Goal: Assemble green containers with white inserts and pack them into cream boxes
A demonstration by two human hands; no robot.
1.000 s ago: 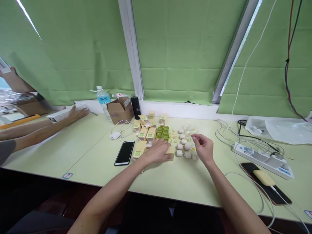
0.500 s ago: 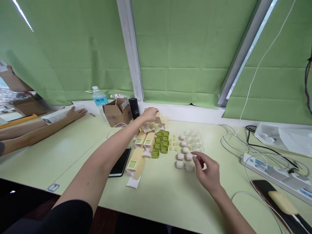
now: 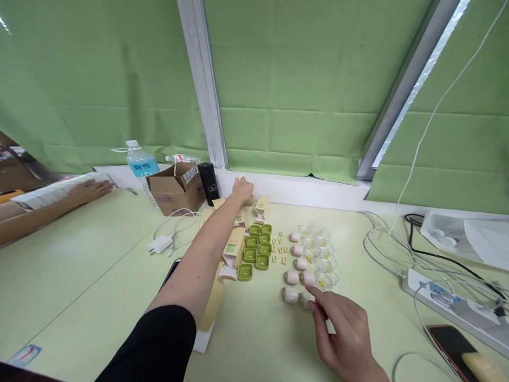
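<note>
My left hand (image 3: 242, 190) reaches across to the far end of the small tan boxes, its fingers closed on one tan box (image 3: 251, 198), largely hidden behind the hand. Just right of it stands another tan box (image 3: 261, 208) with a pale green window. Nearer boxes are partly covered by my left forearm. My right hand (image 3: 345, 328) hovers low at the right, thumb and index finger apart, beside a whitish rounded piece (image 3: 307, 300). Several pale pink rounded pieces (image 3: 292, 277) stand close by. Green square trays (image 3: 245, 272) form two columns beside tiny yellow pieces (image 3: 280, 249).
Clear plastic covers (image 3: 326, 278) lie right of the pink pieces. A power strip (image 3: 453, 302), tangled cables and a phone (image 3: 449, 339) occupy the right. A cardboard carton (image 3: 177, 193), black bottle (image 3: 209, 183) and white charger (image 3: 161, 244) stand left. Another person's hand (image 3: 90, 192) rests far left.
The camera view has shifted toward the right and nearer. My left hand stays at the far boxes with its box, now left of the standing one. My right hand remains beside the whitish pieces.
</note>
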